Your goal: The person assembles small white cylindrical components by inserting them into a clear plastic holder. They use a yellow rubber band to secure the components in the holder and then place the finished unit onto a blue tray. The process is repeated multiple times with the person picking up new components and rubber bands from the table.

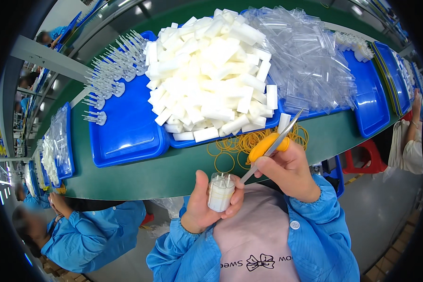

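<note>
My left hand is closed round a short clear-and-white bundle with small white prongs sticking up at its top. A thin yellowish line crosses its side. In my right hand is a slim pointed metal tool, slanting with its point up and to the right. A rounded yellow-orange part lies against it at my fingers; whether it is a handle or a finger cover I cannot tell. The tool's lower end is close to the bundle and my left fingertips; whether they touch is unclear.
Beyond my hands lie yellow rubber bands. White foam-like blocks and clear plastic sleeves are heaped on blue trays. White pronged pieces stand at the left. Another person's blue sleeve is at lower left.
</note>
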Available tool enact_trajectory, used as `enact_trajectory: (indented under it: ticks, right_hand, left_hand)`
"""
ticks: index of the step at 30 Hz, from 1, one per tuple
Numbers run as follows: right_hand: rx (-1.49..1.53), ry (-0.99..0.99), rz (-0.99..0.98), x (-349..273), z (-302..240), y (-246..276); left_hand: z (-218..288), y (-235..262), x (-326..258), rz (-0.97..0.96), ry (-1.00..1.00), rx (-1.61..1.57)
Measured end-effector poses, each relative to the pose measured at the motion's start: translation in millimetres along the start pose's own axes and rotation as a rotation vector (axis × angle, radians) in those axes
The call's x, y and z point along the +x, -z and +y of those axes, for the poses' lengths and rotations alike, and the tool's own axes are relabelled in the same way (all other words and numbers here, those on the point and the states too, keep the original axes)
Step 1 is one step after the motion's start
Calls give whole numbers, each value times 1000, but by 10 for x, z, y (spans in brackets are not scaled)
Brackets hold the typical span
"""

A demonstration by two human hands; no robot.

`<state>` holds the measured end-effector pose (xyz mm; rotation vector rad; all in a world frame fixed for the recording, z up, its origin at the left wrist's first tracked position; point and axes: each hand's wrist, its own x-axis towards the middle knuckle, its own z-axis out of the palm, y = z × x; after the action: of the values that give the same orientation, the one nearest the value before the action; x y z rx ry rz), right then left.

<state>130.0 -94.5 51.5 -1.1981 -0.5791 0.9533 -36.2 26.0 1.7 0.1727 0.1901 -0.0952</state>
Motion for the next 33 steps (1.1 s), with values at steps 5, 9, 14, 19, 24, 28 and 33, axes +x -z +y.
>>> enact_trajectory:
  ticks: [5, 9, 14, 19, 24, 28, 33]
  right_hand:
    - [-10, -13, -3, 6, 16, -5]
    - [-12, -8, -11, 10, 20, -5]
    - [9, -1, -27, 41, 14, -36]
    - [19, 0, -33, 49, 39, -54]
    - [-16, -22, -39, 74, 56, -86]
    - [8, -60, -64, 61, 40, -97]
    - [0, -41, -85, 47, 79, -112]
  left_hand:
    - [39, 5, -5, 70, 51, 22]
    - [44, -11, 33, 102, 59, -10]
    - [48, 22, 43, 59, 129, -99]
    - [14, 1, 61, 87, 145, 44]
    - [0, -103, 74, 176, 151, 203]
    - [-9, -92, 66, 193, 125, 293]
    - [-33, -50, 48, 213, 71, 357]
